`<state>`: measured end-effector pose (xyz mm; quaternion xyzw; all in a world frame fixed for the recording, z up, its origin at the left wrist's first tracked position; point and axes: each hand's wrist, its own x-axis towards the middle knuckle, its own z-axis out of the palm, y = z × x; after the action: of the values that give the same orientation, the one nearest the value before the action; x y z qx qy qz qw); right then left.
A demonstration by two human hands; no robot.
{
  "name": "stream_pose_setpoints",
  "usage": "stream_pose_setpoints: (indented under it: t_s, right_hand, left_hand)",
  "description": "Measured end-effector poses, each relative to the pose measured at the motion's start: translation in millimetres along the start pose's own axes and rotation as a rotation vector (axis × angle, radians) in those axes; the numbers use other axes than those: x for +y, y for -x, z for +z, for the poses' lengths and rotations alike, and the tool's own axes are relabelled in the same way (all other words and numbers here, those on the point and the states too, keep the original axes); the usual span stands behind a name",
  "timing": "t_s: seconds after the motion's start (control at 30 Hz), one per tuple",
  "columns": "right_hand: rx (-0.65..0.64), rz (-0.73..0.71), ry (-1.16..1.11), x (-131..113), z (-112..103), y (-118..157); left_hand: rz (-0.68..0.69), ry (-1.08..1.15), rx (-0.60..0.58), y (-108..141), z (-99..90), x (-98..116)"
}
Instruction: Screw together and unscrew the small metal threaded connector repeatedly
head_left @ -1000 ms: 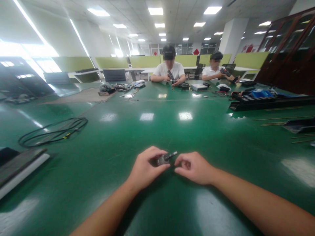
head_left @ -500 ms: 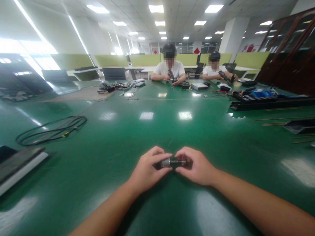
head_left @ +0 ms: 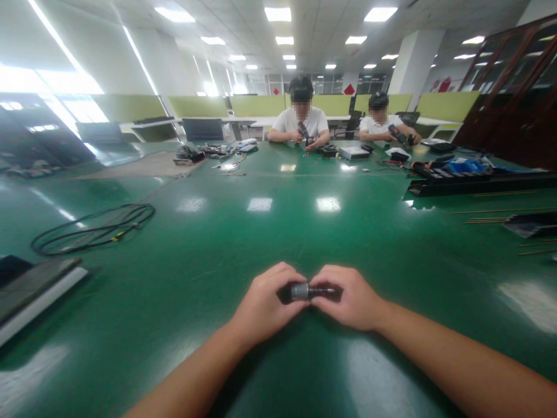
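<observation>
A small grey and black cylindrical part with a thin dark shaft lies sideways between my hands, low in the centre of the head view. My left hand has its thumb and fingers closed round the grey end. My right hand pinches the part near its middle, and the shaft points into the hollow of that palm. The fingertips of both hands nearly meet. Some of the part's left end is hidden by my left hand.
The green table bears a coiled black cable and a dark flat object at left. Black channels with blue items and thin rods are at right. Two people sit across the table, holding tools, with parts around them.
My right hand has moved left, and its fingertips have closed on the part near the middle. My left hand has shifted slightly right with the grey end.
</observation>
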<state>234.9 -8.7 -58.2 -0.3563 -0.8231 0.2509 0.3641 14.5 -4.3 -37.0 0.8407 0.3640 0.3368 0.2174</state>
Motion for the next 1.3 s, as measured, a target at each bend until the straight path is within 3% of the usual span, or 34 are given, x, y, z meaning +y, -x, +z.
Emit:
stream_pose_setpoints:
  t_s: [1.3]
  right_hand:
    - [-0.007, 0.046, -0.010, 2.7, 0.1, -2.2]
  left_hand:
    - [-0.042, 0.002, 0.027, -1.4, 1.5, 4.1]
